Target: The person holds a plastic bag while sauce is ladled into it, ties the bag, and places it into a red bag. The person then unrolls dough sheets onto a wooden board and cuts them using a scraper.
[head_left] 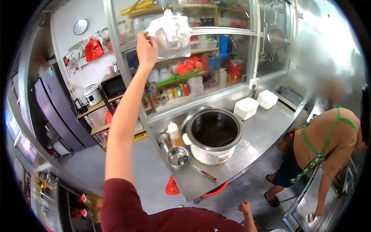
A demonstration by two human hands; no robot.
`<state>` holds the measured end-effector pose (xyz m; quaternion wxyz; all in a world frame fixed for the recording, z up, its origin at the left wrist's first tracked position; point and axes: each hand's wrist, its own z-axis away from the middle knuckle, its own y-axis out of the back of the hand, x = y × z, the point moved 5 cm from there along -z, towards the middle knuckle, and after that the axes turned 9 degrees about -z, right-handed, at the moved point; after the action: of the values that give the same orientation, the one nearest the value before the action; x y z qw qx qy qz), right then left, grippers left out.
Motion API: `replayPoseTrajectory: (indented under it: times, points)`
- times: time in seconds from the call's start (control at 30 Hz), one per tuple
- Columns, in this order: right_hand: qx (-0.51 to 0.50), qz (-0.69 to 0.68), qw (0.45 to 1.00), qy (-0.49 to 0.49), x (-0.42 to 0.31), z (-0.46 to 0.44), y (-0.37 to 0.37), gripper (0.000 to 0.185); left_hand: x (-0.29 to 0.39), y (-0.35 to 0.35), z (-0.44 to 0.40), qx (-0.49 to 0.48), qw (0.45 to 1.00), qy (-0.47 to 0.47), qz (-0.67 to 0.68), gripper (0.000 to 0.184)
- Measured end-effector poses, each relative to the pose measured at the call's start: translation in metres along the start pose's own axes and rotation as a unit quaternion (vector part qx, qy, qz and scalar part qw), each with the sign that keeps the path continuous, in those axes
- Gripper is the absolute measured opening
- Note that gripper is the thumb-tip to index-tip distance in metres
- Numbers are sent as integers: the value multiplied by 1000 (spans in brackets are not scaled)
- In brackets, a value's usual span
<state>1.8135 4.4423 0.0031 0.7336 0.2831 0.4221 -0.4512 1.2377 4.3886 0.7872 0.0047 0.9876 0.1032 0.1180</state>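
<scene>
My left hand (pixel 147 52) is raised at the end of my outstretched arm, at the left edge of a bunch of white plastic bags (pixel 170 33). The bags hang from a hook in front of the glazed partition. Its fingers are curled in against the bag edge and look closed on it. Low in the view, near my body, my right hand (pixel 244 208) has its fingers curled in, with nothing visible in them. Below the bags a white electric pot (pixel 212 152) of dark liquid stands on the steel table (pixel 251 147).
Beside the pot are a ladle (pixel 201 171) resting in a metal bowl (pixel 172 157), a squeeze bottle (pixel 174 133) and stacked white foam boxes (pixel 246 108). At right, a person in a green-strapped apron (pixel 322 150) bends over a steel counter. A fridge (pixel 58 104) stands at left.
</scene>
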Motion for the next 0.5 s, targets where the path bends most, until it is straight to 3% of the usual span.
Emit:
replayPoseTrajectory:
  times: [0.1, 0.2, 0.23, 0.33, 0.37, 0.5]
  points:
    - [-3, -78, 997, -5, -17, 7, -15, 22, -20, -18, 15, -2, 998, 52, 41, 21]
    - [-18, -67, 997, -15, 3, -13, -37, 23, -17, -33, 20, -161, 983, 83, 37, 31]
    - [-24, -48, 998, -26, 12, -15, -41, 23, -17, -36, 18, -86, 995, 16, 54, 27]
    - [-32, -40, 997, -65, 1, 1, -61, 25, -8, -40, 13, -133, 987, 59, 67, 27]
    - [-30, 13, 998, -55, 5, -4, -62, 27, -6, -40, 14, -148, 978, 89, 119, 27]
    - [-15, -20, 997, -75, -9, 11, -65, 27, 5, -36, 13, -203, 923, 166, 281, 30]
